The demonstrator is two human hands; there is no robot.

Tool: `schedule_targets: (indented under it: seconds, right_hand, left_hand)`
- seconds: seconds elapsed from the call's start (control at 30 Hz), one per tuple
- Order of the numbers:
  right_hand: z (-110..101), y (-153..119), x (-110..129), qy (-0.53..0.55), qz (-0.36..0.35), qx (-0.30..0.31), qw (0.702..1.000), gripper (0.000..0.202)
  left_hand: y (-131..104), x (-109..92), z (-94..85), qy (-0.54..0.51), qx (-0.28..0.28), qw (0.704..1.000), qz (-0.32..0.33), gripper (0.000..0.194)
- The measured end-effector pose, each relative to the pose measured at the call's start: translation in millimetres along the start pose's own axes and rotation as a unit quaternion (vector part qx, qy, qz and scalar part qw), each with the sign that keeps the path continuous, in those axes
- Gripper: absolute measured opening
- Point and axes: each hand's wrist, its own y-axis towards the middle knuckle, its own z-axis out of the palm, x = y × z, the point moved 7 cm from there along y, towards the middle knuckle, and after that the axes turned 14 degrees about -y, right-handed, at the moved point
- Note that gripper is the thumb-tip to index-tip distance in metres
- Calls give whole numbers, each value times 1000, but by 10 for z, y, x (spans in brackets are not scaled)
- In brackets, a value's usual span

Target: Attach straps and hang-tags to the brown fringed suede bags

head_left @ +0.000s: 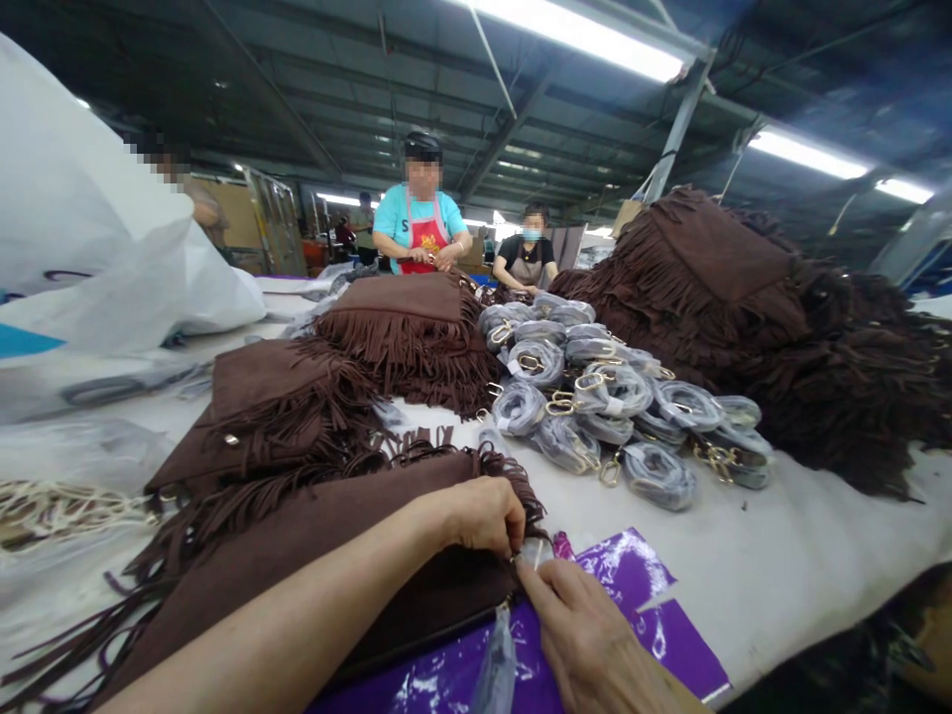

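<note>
A dark brown fringed bag (312, 535) lies in front of me, its fringe spread to the far side and the left. My left hand (483, 516) is closed at the bag's right corner, fingertips pinching its edge. My right hand (584, 620) meets it there, thumb and fingers closed on the same corner. What small part sits between the fingertips is hidden. A plastic-wrapped piece (497, 659) hangs from a gold metal fitting at the bag's edge, beside my right hand. Under the bag and right hand lies a shiny purple sheet (625, 565).
Coiled straps (595, 387) in clear wrap with gold clips are heaped beyond my hands. More fringed bags (406, 307) are stacked behind, with a large pile (714, 268) at right. White plastic (96, 218) rises at left. Two people (423, 223) work across the table.
</note>
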Motion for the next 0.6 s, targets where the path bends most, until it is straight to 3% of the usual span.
schedule_targets:
  seconds: [0.17, 0.4, 0.6]
  right_hand:
    - [-33, 24, -30, 85, 16, 16, 996, 49]
    - [-178, -14, -60, 92, 30, -90, 991, 33]
    - [-163, 98, -105, 114, 52, -25, 992, 23]
  left_hand:
    - [-46, -12, 50, 51, -21, 998, 13, 16]
    - [-175, -7, 93, 67, -82, 994, 24, 23]
    - [-207, -1, 89, 62, -105, 992, 28, 21]
